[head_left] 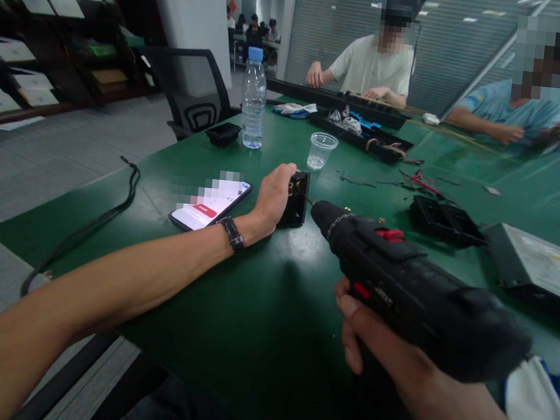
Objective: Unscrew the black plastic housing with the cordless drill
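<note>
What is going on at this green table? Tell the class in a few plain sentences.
The person's left hand holds a small black box upright on the green table. The right hand grips a black cordless drill, its bit pointing at the box's side. A lit phone lies beside the left wrist, with a water bottle and a plastic cup further back. Two other people sit across the table.

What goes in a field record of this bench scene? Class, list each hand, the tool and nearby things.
Left hand: holds small black housing upright on the green table
Right hand: grips cordless drill, bit aimed at the housing
Beside left wrist: smartphone, screen lit
Behind: water bottle, clear plastic cup
</note>
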Available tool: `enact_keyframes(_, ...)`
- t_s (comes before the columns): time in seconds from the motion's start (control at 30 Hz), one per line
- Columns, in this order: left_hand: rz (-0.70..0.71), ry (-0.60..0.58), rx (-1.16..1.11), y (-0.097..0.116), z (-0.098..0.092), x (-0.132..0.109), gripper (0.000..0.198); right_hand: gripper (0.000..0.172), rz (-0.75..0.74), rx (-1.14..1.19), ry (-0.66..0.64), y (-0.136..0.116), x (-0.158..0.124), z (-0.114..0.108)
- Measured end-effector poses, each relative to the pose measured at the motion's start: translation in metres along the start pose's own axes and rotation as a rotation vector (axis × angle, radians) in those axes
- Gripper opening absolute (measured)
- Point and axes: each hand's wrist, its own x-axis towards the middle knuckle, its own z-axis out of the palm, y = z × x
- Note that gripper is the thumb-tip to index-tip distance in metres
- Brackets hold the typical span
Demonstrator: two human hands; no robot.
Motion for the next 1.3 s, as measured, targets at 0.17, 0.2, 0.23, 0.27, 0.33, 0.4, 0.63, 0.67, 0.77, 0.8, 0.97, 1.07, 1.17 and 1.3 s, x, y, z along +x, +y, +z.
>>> enact_keyframes(0.17, 0.013, -0.007, -0.002, 0.000, 0.001, 0.002, 0.034, 0.043, -0.030, 0.062, -0.014, -0.008, 0.004, 0.004)
enact_keyframes(0.2, 0.010, -0.009, 0.000, 0.000, 0.002, 0.002, 0.034, 0.045, -0.040, 0.067, -0.020, -0.008, 0.004, 0.004)
enact_keyframes(0.23, 0.005, -0.011, 0.002, 0.001, 0.002, 0.002, 0.034, 0.046, -0.045, 0.069, -0.024, -0.008, 0.005, 0.004)
enact_keyframes(0.27, 0.000, -0.012, 0.001, 0.001, 0.002, 0.001, 0.033, 0.046, -0.045, 0.073, -0.028, -0.007, 0.006, 0.003)
enact_keyframes(0.33, -0.008, -0.014, -0.007, 0.003, 0.003, -0.001, 0.031, 0.044, -0.045, 0.094, -0.027, -0.006, 0.007, 0.003)
enact_keyframes(0.4, -0.013, -0.016, -0.020, 0.007, 0.003, -0.004, 0.030, 0.040, -0.042, 0.117, -0.016, -0.005, 0.008, 0.004)
enact_keyframes(0.63, -0.052, -0.012, 0.003, 0.017, 0.004, -0.010, 0.031, 0.036, -0.005, 0.185, -0.022, -0.005, 0.009, 0.007)
enact_keyframes(0.67, -0.054, -0.009, 0.009, 0.016, 0.004, -0.009, 0.031, 0.036, -0.012, 0.176, -0.021, -0.005, 0.009, 0.007)
enact_keyframes(0.77, -0.044, -0.012, 0.004, 0.010, 0.004, -0.004, 0.032, 0.041, -0.048, 0.134, -0.013, -0.002, 0.009, 0.005)
enact_keyframes(0.8, -0.038, -0.015, -0.002, 0.008, 0.004, -0.002, 0.032, 0.042, -0.056, 0.124, -0.011, -0.001, 0.009, 0.005)
enact_keyframes(0.97, -0.039, -0.025, -0.030, 0.003, 0.003, 0.001, 0.032, 0.041, -0.033, 0.147, -0.015, 0.003, 0.009, 0.005)
enact_keyframes(1.07, -0.052, -0.026, -0.036, 0.004, 0.003, 0.001, 0.034, 0.037, -0.019, 0.166, -0.010, 0.000, 0.008, 0.006)
enact_keyframes(1.17, -0.044, -0.032, -0.044, 0.004, 0.003, 0.001, 0.033, 0.033, -0.028, 0.170, -0.009, -0.002, 0.008, 0.006)
enact_keyframes(1.3, -0.037, -0.029, -0.034, 0.005, 0.003, 0.000, 0.033, 0.040, -0.049, 0.134, -0.010, -0.001, 0.009, 0.005)
